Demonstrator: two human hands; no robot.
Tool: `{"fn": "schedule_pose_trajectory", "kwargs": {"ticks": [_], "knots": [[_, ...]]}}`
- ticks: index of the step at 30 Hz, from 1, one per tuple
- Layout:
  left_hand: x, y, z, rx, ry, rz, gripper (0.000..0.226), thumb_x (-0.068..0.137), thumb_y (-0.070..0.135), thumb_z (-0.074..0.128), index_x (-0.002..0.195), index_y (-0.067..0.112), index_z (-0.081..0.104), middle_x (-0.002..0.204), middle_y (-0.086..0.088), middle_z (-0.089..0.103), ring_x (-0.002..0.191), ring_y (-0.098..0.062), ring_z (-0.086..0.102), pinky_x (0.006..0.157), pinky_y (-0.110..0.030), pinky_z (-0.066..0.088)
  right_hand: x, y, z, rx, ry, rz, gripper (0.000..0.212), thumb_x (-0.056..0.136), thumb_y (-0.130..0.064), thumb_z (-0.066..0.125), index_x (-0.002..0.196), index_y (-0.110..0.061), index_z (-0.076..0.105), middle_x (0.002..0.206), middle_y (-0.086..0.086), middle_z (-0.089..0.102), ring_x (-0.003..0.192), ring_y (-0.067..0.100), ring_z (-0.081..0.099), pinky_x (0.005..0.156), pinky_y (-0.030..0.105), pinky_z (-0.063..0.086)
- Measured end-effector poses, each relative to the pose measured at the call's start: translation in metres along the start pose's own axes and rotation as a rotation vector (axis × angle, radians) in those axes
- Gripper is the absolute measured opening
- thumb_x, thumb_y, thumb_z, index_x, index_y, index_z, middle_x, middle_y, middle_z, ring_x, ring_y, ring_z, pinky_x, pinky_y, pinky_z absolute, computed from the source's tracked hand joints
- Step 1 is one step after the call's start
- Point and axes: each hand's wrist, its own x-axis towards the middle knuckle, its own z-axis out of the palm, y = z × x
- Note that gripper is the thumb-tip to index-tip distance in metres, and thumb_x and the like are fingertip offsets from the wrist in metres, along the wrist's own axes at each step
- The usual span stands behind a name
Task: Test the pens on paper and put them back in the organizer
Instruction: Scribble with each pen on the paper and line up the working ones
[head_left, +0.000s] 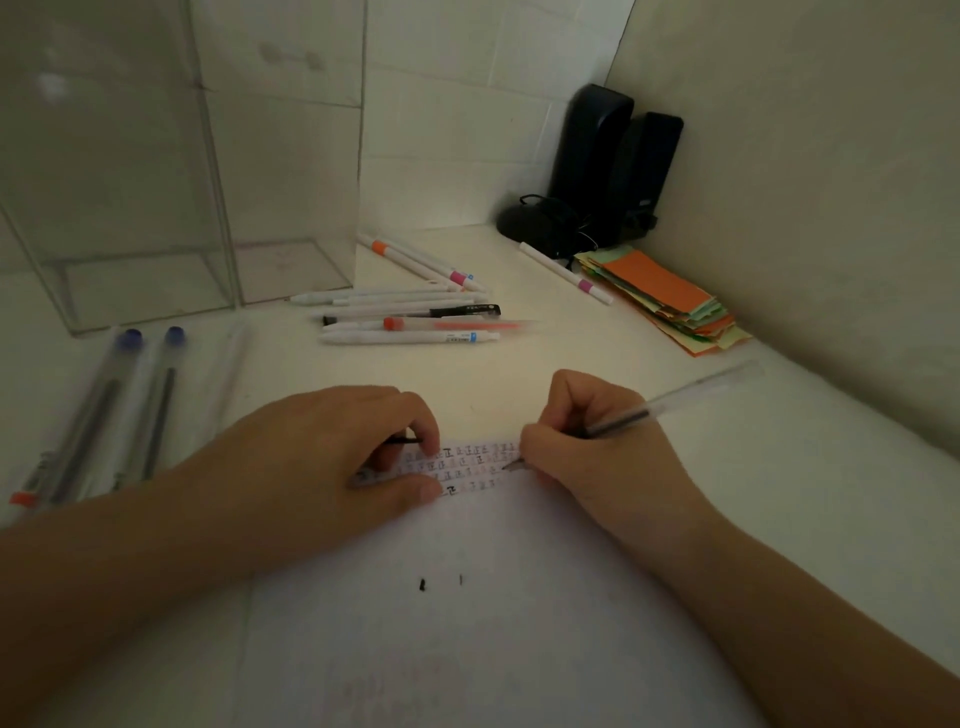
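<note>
Here the pen (670, 402) sits pinched in the right hand's (587, 441) fingers (540, 439).

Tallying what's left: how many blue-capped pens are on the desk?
2. The left blue-capped pen and the right blue-capped pen lie side by side at far left, caps toward the clear organizer. Others may be hidden.
</note>
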Motion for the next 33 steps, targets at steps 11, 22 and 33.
{"fn": "schedule_pose_trajectory", "kwargs": {"ticks": [11, 22, 33], "knots": [[-0.002, 0.006, -0.003, 0.033, -0.013, 0.023, 0.051, 0.057, 0.078, 0.019, 0.091, 0.047, 0.041, 0.076, 0.019, 0.048, 0.092, -0.001, 0.044, 0.065, -0.014, 0.039, 0.002, 0.006, 0.005, -0.001, 0.044, -0.026, 0.034, 0.075, 0.002, 0.058, 0.050, -0.012, 0.039, 0.037, -0.005, 0.041, 0.035, 0.004, 0.037, 0.038, 0.013, 0.034], [-0.001, 0.009, -0.005, 0.016, -0.054, -0.033, 0.055, 0.051, 0.083, 0.027, 0.090, 0.048, 0.042, 0.079, 0.018, 0.050, 0.090, 0.000, 0.046, 0.070, -0.019, 0.043, 0.001, 0.004, 0.004, -0.053, 0.031, -0.063, 0.031, 0.074, 0.003, 0.059, 0.053, -0.006, 0.039, 0.046, 0.007, 0.033, 0.040, 0.006, 0.029, 0.038, 0.011, 0.027], [0.001, 0.011, -0.007, 0.026, -0.076, -0.044, 0.055, 0.052, 0.082, 0.029, 0.092, 0.047, 0.043, 0.077, 0.017, 0.049, 0.091, -0.001, 0.044, 0.069, -0.020, 0.043, -0.001, 0.004, 0.004, -0.038, 0.020, -0.045, 0.032, 0.074, 0.002, 0.059, 0.052, -0.008, 0.038, 0.041, -0.002, 0.032, 0.037, 0.004, 0.029, 0.038, 0.010, 0.027]]}}
